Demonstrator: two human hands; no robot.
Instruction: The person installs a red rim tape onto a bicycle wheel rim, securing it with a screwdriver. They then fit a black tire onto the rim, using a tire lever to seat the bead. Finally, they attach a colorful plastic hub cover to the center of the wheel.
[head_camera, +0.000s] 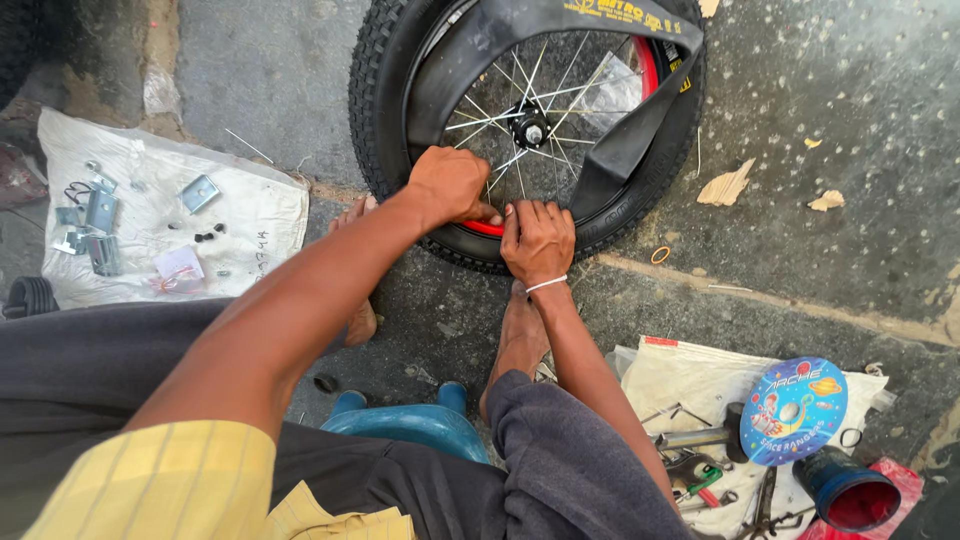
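left hand (450, 185): pressing closed on red rim (484, 228)
right hand (537, 240): fingers curling over tyre (395, 60)
inner tube (630, 140): hanging loose inside wheel
blue cup (845, 490): lying tipped, inside showing red

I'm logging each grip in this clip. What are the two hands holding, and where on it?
Both the left hand and right hand grip the small bicycle wheel at its lower edge, fingers on tyre and red rim.

Round blue printed disc (794, 410) with cartoon planets, lower right on white plastic bag (690, 370). Yellow label (615, 12) on black inner tube, top. Small clear packet (180, 268) on left white sheet (260, 215).
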